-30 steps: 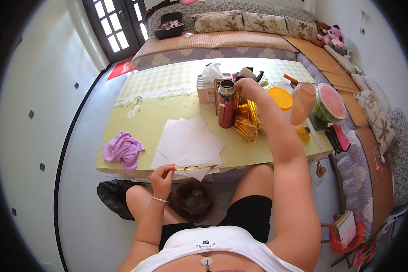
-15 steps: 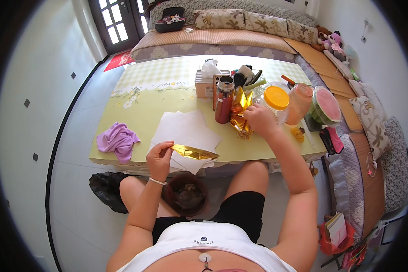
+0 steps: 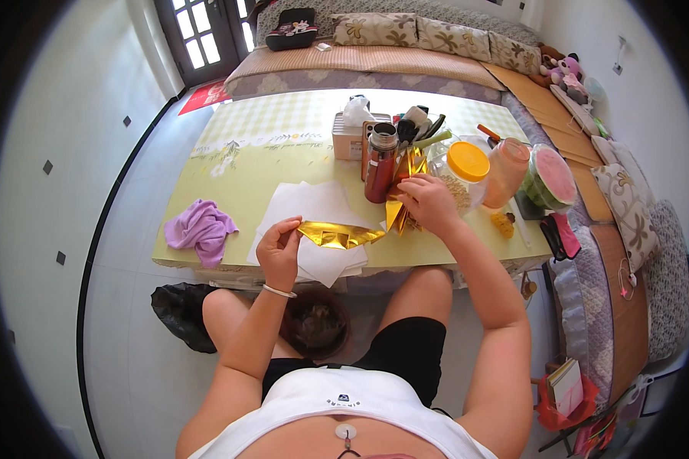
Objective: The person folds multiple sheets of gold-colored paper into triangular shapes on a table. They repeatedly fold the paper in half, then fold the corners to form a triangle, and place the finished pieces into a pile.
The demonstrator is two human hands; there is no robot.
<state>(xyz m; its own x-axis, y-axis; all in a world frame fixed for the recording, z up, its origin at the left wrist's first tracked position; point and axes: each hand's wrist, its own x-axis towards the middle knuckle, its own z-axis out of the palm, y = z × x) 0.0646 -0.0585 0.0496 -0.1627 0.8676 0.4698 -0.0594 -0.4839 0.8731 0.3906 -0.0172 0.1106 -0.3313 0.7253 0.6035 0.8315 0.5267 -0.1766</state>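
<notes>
My left hand [image 3: 279, 251] pinches one end of a folded gold foil paper [image 3: 337, 236], long and boat-shaped, held out over the white sheets. My right hand [image 3: 430, 203] is closed at the fingertips on another gold foil piece [image 3: 394, 215], in front of a bunch of gold foil [image 3: 415, 162]. The far tip of the left piece comes close to the right piece; whether they touch I cannot tell. Just left of the bunch stands a dark red flask [image 3: 380, 164] without a lid. Beneath my left hand's piece lie white paper sheets [image 3: 302, 200] on the table [image 3: 245, 183].
A yellow-lidded jar [image 3: 467, 162], a pinkish container [image 3: 507, 172] and a cut watermelon [image 3: 553, 183] stand to the right. A tissue box [image 3: 347, 141] is behind the flask. A purple cloth [image 3: 200, 232] lies at left. A bin [image 3: 315, 325] stands between my legs, beside a black bag [image 3: 182, 317].
My left hand has risen slightly with its foil piece, which now turns its folded face toward me. My right hand has shifted a little left, with a gold piece now hanging below its fingers.
</notes>
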